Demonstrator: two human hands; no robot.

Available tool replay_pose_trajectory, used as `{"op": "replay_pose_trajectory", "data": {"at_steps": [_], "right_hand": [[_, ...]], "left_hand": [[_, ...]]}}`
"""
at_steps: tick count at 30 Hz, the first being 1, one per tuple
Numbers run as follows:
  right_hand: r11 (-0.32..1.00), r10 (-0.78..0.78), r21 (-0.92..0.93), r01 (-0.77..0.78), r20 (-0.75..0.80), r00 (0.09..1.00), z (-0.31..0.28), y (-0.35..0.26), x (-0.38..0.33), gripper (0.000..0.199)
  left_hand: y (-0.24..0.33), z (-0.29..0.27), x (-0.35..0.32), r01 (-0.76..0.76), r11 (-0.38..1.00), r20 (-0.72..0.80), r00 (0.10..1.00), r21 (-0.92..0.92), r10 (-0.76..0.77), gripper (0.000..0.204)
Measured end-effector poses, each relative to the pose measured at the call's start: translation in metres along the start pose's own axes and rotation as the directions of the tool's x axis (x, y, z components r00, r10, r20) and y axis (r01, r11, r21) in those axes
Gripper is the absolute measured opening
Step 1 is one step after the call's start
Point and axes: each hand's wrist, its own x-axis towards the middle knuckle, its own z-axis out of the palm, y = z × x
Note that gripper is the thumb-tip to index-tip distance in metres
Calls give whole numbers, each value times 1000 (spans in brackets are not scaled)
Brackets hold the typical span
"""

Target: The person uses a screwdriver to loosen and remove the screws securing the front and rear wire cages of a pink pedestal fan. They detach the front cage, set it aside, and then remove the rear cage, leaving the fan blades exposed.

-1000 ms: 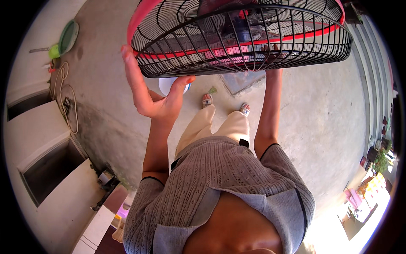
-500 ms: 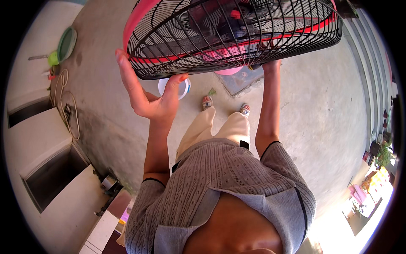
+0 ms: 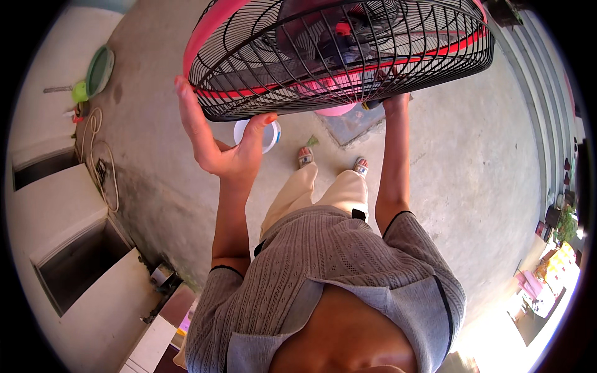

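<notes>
A fan head point(image 3: 273, 102) with a black wire cage and a pink-red rim spans the top of the view, tilted so the cage bulges toward me. My left hand point(image 3: 227, 152) grips its left end, fingers up along the pink rim and thumb against the lower wires. Beneath the right half, my right hand point(image 3: 396, 99) reaches behind the cage; its closed fingers show only partly through the wires. Next to it pokes out a short dark piece point(image 3: 372, 104) with a bit of yellow, too small to name.
Below the fan, a white bucket point(image 3: 268, 138) and a pink basin point(image 3: 337, 110) stand on the concrete floor near my feet. To the left, a green basin point(image 3: 99, 71) leans by the wall above a coiled hose point(image 3: 93, 127). Grey steps point(image 3: 522, 81) run along the right.
The fan head has shifted slightly left, its right end a little lower. My left hand keeps its grip. More of the dark piece beside my right hand shows now.
</notes>
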Motion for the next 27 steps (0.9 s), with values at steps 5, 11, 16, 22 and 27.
{"op": "replay_pose_trajectory", "data": {"at_steps": [5,11,16,22,27], "right_hand": [[991,-1,-135,-3,-31,1000,-8,-3,2,48],[947,-92,-318,45,-133,987,10,-21,-32,50],[894,-194,-431,118,-137,971,13,-42,-50,59],[864,-382,-376,335,-56,922,7,-67,-24,60],[873,-419,-218,437,125,899,25,-92,-22,41]], "left_hand": [[1,0,1,19,1000,16,1000,21,-20,99],[1,-1,2,37,998,5,999,51,-37,97],[10,3,5,55,998,12,998,29,-55,89],[5,4,5,47,999,9,999,8,-47,90],[4,2,4,64,998,28,998,20,-64,91]]}}
